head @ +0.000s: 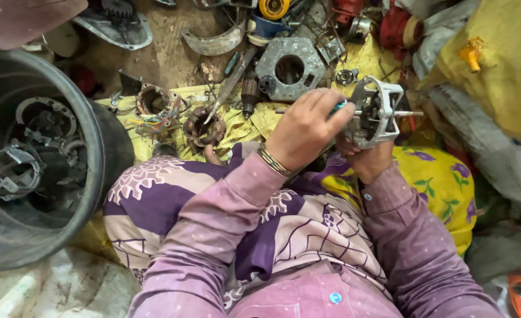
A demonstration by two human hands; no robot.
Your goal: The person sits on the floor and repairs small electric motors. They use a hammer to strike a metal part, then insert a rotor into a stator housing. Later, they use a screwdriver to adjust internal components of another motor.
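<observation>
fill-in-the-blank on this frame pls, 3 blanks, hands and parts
1. The right hand grips a white motor housing from ____.
2. The left hand, with bangles on its wrist, holds a tool with a ____ handle.
3. The big grey tub of metal parts lies to the person's ____.

Missing words: below; teal; left

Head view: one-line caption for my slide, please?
Right hand holds a grey motor housing; left hand works a screwdriver into it.
</observation>
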